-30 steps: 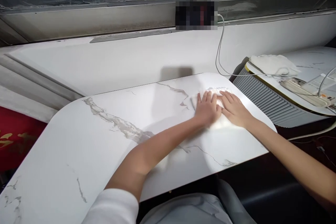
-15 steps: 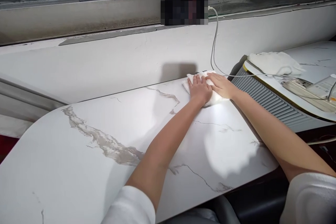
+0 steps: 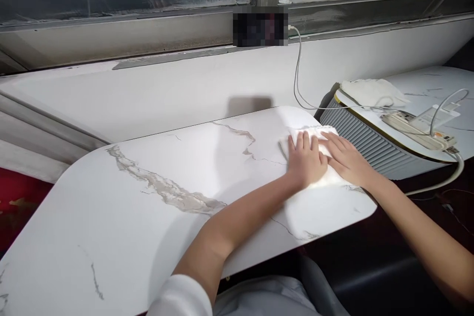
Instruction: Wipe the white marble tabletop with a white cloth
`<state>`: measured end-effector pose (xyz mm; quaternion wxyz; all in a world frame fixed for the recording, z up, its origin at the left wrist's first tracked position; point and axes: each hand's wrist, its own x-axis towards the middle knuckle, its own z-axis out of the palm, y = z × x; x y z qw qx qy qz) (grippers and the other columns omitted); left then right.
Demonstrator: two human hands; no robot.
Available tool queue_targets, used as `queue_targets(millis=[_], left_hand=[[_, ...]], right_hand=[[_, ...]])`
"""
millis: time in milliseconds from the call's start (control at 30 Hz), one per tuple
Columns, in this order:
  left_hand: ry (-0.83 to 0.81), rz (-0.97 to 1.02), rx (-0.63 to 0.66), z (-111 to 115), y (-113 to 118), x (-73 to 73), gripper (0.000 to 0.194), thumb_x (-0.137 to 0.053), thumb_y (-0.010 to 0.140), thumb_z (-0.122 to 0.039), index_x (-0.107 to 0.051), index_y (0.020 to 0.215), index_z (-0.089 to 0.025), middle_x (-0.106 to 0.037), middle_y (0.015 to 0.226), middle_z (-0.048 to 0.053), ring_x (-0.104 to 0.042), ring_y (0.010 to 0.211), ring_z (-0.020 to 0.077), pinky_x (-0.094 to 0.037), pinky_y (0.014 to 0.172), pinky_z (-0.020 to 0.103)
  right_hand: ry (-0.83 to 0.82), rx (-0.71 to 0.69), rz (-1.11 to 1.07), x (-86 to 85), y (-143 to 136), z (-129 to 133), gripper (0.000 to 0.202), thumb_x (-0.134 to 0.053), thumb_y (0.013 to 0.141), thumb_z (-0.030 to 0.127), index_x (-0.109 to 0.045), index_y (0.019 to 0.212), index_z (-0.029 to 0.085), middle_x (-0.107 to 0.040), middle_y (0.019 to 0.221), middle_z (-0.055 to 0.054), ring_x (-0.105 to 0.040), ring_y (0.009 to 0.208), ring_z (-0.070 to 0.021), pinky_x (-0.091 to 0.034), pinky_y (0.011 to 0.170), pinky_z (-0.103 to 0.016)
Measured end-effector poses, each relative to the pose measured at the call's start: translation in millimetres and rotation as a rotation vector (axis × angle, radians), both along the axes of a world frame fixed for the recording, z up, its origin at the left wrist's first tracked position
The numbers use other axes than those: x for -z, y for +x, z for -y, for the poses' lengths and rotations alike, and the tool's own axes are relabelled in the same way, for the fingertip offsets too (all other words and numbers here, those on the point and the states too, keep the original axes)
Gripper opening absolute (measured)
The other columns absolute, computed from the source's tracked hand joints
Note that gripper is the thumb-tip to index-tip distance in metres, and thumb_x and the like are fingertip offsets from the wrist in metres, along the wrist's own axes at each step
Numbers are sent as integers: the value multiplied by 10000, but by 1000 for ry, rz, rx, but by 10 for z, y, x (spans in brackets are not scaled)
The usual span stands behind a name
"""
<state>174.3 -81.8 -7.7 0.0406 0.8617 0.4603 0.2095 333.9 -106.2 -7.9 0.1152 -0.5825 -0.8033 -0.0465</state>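
Observation:
A white cloth (image 3: 326, 177) lies flat on the white marbled table (image 3: 148, 237), close to its right end. My left hand (image 3: 306, 159) presses on the cloth's left part with its fingers spread and pointing away from me. Right beside it, my right hand (image 3: 346, 160) rests on the cloth's right part, fingers stretched out toward the left hand. Both palms face down, and neither hand grips the cloth. The two hands are close together, with the left thumb near the right fingers.
A second table with a ribbed side (image 3: 370, 136) stands at the right. It bears another white cloth (image 3: 374, 93) and a power strip (image 3: 418, 131). A white cable (image 3: 297, 66) runs from a blurred dark object (image 3: 260, 28) at the window. A dark seat is below.
Both hands and the cloth have moved from the wall edge toward me and to the right along the table's end. The view has shifted a little.

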Motion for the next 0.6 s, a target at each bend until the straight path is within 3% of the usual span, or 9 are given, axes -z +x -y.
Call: queue_targets(millis=[167, 300, 467, 600], left_hand=[[12, 2, 101, 583, -243, -22, 517, -296, 956, -310, -376, 1402, -60, -379, 1485, 176, -291, 1398, 293, -217, 1146, 544], [32, 15, 135, 878, -528, -46, 519, -293, 957, -312, -385, 1391, -43, -421, 1453, 192, -310, 1386, 309, -194, 1148, 567], [55, 40, 201, 832, -774, -8, 505, -338, 935, -272, -422, 1358, -11, -467, 1415, 192, -350, 1368, 280, -167, 1185, 447], [-7, 32, 150, 539, -843, 14, 479, -374, 906, -237, -449, 1345, -60, -460, 1432, 159, -365, 1361, 264, -203, 1175, 443]], right_hand=[[54, 6, 17, -6, -209, 693, 523, -232, 955, 409, -295, 1447, 245, -333, 1507, -99, -281, 1395, -303, -295, 1093, -547], [54, -8, 33, -30, -500, 1025, 519, -244, 960, 389, -261, 1455, 235, -299, 1519, -109, -248, 1407, -308, -295, 1094, -551], [70, 83, 43, -14, -814, 1052, 497, -234, 947, 365, -356, 1399, 198, -362, 1472, -150, -288, 1384, -332, -323, 1068, -570], [56, 129, 34, 31, -959, 762, 485, -238, 927, 341, -398, 1368, 217, -383, 1465, -146, -315, 1366, -342, -338, 1045, -588]])
